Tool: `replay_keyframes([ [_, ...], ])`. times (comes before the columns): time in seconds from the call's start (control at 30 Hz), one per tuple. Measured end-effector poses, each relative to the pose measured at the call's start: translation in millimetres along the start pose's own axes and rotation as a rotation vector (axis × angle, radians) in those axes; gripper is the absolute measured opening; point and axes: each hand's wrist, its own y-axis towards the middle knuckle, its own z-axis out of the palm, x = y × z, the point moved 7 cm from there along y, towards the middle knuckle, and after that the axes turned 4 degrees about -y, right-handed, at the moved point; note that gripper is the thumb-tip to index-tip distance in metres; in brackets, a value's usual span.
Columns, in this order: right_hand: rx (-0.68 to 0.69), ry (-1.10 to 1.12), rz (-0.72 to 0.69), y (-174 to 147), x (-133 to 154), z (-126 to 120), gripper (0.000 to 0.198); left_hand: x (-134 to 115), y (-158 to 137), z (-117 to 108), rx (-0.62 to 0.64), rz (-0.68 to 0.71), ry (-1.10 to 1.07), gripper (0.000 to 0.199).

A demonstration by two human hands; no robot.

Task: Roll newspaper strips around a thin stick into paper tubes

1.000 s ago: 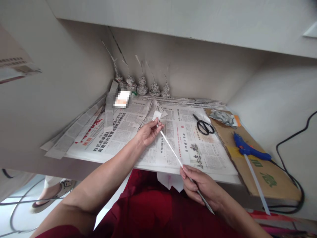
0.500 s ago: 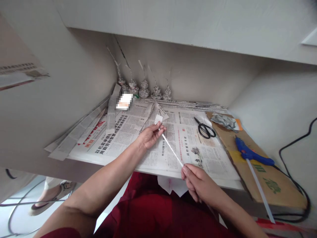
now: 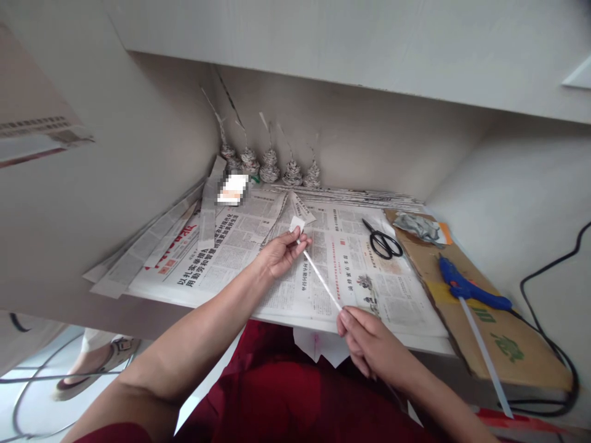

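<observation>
A thin white rolled paper stick (image 3: 322,277) runs slantwise between my two hands, above the newspaper-covered tabletop. At its upper end my left hand (image 3: 286,252) is closed in a pinch, with a flat, unrolled tip of the paper showing past the thumb. Lower down and to the right, my right hand (image 3: 362,335) is closed around the stick's other end; part of that end is hidden in the fingers. Newspaper sheets (image 3: 258,271) lie beneath both hands. Black-handled scissors (image 3: 384,241) rest on the newspaper, right of my hands.
Several woven paper gourd shapes (image 3: 269,166) stand along the back wall, beside a bundle of rolled paper sticks (image 3: 364,198). At right, a blue glue gun (image 3: 471,289) with a long glue stick lies on cardboard (image 3: 521,363). A black cable (image 3: 551,264) curls there. Another person's foot (image 3: 96,369) shows lower left.
Both hands keep their hold on the paper stick in nearly the same place. The flat tip at my left hand has shifted very slightly; nothing else visibly differs.
</observation>
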Motion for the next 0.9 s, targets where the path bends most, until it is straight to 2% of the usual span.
replay_keyframes([
  [0.07,0.170,0.265,0.084,-1.3,-6.1,12.6,0.034,1.1,-0.3,0.6,0.001,-0.013,-0.001,0.005],
  [0.13,0.197,0.328,0.107,-2.2,-6.4,14.8,0.034,1.5,-0.4,0.7,-0.002,-0.016,0.001,0.006],
  [0.2,0.083,0.151,0.062,-1.0,-1.8,6.2,0.032,1.0,0.0,0.3,-0.005,-0.006,0.009,0.006],
  [0.3,-0.237,-0.259,-0.116,-1.0,18.4,-16.2,0.026,-0.6,0.8,-0.1,-0.001,0.015,0.025,0.005],
  [0.37,-0.312,-0.330,-0.167,-0.2,24.7,-21.3,0.026,-1.0,0.8,0.0,0.004,0.021,0.029,0.006],
  [0.4,-0.265,-0.262,-0.138,2.4,21.5,-19.6,0.028,-1.0,0.5,0.1,0.004,0.019,0.028,0.006],
  [0.57,0.241,0.460,0.098,7.1,-0.8,13.5,0.032,0.9,-2.7,3.8,0.022,-0.020,0.018,0.008],
  [0.63,0.281,0.534,0.107,6.0,-0.7,17.1,0.031,1.2,-3.3,5.0,0.032,-0.024,0.020,0.008],
  [0.7,0.177,0.390,0.075,7.5,1.3,10.5,0.031,0.7,-3.0,4.5,0.030,-0.012,0.029,0.008],
  [0.83,-0.183,-0.145,-0.115,11.7,23.6,-15.1,0.028,0.2,-1.5,2.7,0.024,0.005,0.054,0.007],
  [0.9,-0.201,-0.176,-0.125,16.1,27.6,-16.4,0.029,0.1,-1.3,2.8,0.026,0.001,0.051,0.007],
])
